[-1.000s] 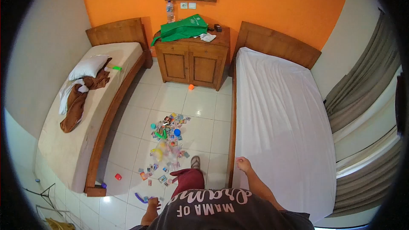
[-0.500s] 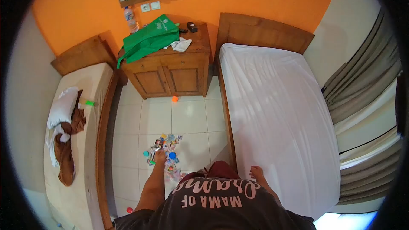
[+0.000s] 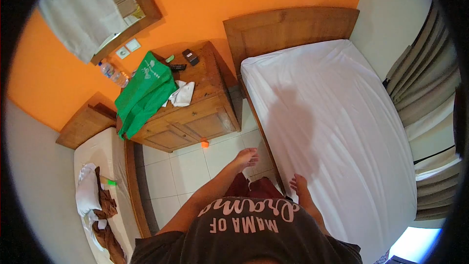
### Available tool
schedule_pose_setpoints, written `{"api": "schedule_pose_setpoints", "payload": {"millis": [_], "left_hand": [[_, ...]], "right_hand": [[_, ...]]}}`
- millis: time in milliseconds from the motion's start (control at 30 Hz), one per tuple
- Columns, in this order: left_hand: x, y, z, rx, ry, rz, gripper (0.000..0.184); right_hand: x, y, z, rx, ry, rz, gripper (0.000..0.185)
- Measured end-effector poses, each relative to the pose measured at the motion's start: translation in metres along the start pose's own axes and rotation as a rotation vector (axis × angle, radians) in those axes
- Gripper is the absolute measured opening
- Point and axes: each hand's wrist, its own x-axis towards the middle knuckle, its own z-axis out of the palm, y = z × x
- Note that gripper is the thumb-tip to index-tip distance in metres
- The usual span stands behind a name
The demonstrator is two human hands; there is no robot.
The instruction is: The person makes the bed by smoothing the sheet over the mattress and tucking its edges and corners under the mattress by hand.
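Note:
My left hand (image 3: 247, 157) is held in the air over the floor tiles, close to the side of the right-hand bed (image 3: 337, 137). Its fingers are loosely extended, and nothing shows in them. Beside that bed's white sheet hovers my right hand (image 3: 300, 184), its fingers apart and nothing held. A small orange plastic piece (image 3: 204, 144) lies on the floor at the foot of the wooden cabinet (image 3: 215, 112), beyond my left hand.
On the cabinet are a green bag (image 3: 149, 93), a white cloth (image 3: 182, 94), a water bottle (image 3: 114, 74) and a small black box (image 3: 190, 57). A narrower bed (image 3: 105, 151) at the left holds a pillow (image 3: 88, 193) and brown cloth (image 3: 108, 234). Curtains (image 3: 415, 68) hang at the right.
My view has turned to the right, and the scattered small items on the floor are out of sight. My left hand has moved right and forward, away from them; my right hand has risen slightly.

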Motion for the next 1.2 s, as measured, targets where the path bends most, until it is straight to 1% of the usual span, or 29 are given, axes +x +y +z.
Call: {"api": "schedule_pose_setpoints", "payload": {"millis": [33, 67, 100, 133, 167, 200, 267, 300, 333, 367, 400, 433, 500, 567, 600, 633, 667, 733, 767, 833, 867, 933, 967, 1000, 1033, 1067, 1133, 1167, 1200], "left_hand": [[0.015, 0.012, -0.009, 0.015, 0.037, 0.03, 0.035], [0.031, 0.021, -0.019, 0.025, 0.031, 0.014, 0.035], [0.049, 0.032, -0.032, 0.084, 0.06, 0.016, 0.035], [0.071, 0.045, -0.044, 0.15, 0.084, 0.02, 0.034], [0.094, 0.054, -0.053, 0.131, 0.113, 0.011, 0.031], [0.12, 0.067, -0.063, 0.168, 0.088, 0.0, 0.031], [0.173, 0.092, -0.08, 0.041, 0.154, -0.084, 0.028], [0.21, 0.099, -0.091, 0.044, 0.175, -0.094, 0.027], [0.237, 0.111, -0.101, 0.09, 0.139, -0.1, 0.027], [0.262, 0.123, -0.11, 0.072, 0.175, -0.148, 0.03], [0.296, 0.144, -0.111, 0.038, 0.214, -0.189, 0.032], [0.343, 0.146, -0.132, 0.023, 0.128, -0.243, 0.037], [0.428, 0.146, -0.164, -0.113, 0.139, -0.196, 0.041], [0.45, 0.184, -0.148, -0.11, 0.451, -0.13, 0.045], [0.47, 0.199, -0.149, -0.141, 0.485, -0.195, 0.048], [0.487, 0.213, -0.153, -0.172, 0.52, -0.255, 0.05], [0.499, 0.224, -0.156, -0.157, 0.533, -0.272, 0.05], [0.515, 0.243, -0.159, -0.17, 0.351, -0.248, 0.063], [0.521, 0.249, -0.16, -0.154, 0.37, -0.258, 0.063], [0.541, 0.261, -0.159, 0.011, 0.21, -0.099, 0.072], [0.555, 0.265, -0.16, 0.047, 0.218, -0.115, 0.072], [0.574, 0.264, -0.171, -0.251, 0.036, -0.028, 0.071], [0.581, 0.265, -0.18, -0.238, 0.054, -0.037, 0.071], [0.589, 0.271, -0.187, -0.235, 0.004, -0.002, 0.076], [0.594, 0.278, -0.191, -0.23, -0.049, 0.035, 0.08], [0.599, 0.281, -0.194, -0.218, -0.04, 0.033, 0.08], [0.592, 0.288, -0.186, -0.269, -0.151, 0.07, 0.071], [0.591, 0.294, -0.179, -0.26, -0.153, 0.07, 0.071], [0.592, 0.298, -0.172, -0.347, -0.302, 0.104, 0.07]], "right_hand": [[-0.002, -0.02, 0.018, 0.006, 0.012, 0.012, 0.036], [-0.004, -0.039, 0.038, 0.038, -0.025, -0.018, 0.034], [0.0, -0.048, 0.057, 0.078, -0.062, -0.05, 0.033], [0.008, -0.05, 0.073, 0.104, -0.049, -0.042, 0.033], [0.017, -0.052, 0.089, 0.291, -0.055, 0.0, 0.032], [0.028, -0.055, 0.106, 0.484, -0.057, 0.037, 0.031], [0.045, -0.052, 0.142, 0.609, -0.009, 0.063, 0.032], [0.054, -0.042, 0.16, 0.681, -0.073, 0.039, 0.034], [0.067, -0.032, 0.181, 0.751, -0.141, 0.003, 0.036], [0.087, 0.001, 0.203, 0.859, -0.08, 0.025, 0.038], [0.113, 0.014, 0.223, 0.952, -0.028, 0.044, 0.041], [0.104, 0.001, 0.242, 0.979, 0.054, 0.106, 0.043], [0.09, -0.016, 0.288, 1.037, 0.18, 0.218, 0.044], [0.103, -0.026, 0.318, 1.16, 0.264, 0.3, 0.045], [0.121, -0.023, 0.325, 1.229, 0.271, 0.293, 0.046], [0.137, -0.019, 0.33, 1.32, 0.257, 0.231, 0.047], [0.153, -0.018, 0.333, 1.408, 0.244, 0.166, 0.047], [0.197, -0.016, 0.332, 1.536, 0.423, 0.183, 0.046], [0.211, -0.018, 0.328, 1.551, 0.456, 0.175, 0.046], [0.23, -0.042, 0.326, 1.618, 0.487, 0.111, 0.045], [0.233, -0.051, 0.326, 1.659, 0.497, 0.061, 0.045], [0.235, -0.053, 0.327, 1.713, 0.293, -0.137, 0.044], [0.234, -0.057, 0.33, 1.679, 0.447, -0.049, 0.044], [0.24, -0.049, 0.332, 1.685, 0.446, -0.03, 0.044], [0.245, -0.038, 0.333, 1.703, 0.405, -0.118, 0.052], [0.25, -0.029, 0.335, 1.721, 0.367, -0.207, 0.059], [0.251, -0.021, 0.338, 1.791, 0.412, -0.161, 0.056], [0.258, -0.014, 0.34, 1.809, 0.299, -0.293, 0.054], [0.258, -0.019, 0.34, 1.81, 0.192, -0.424, 0.051]]}}
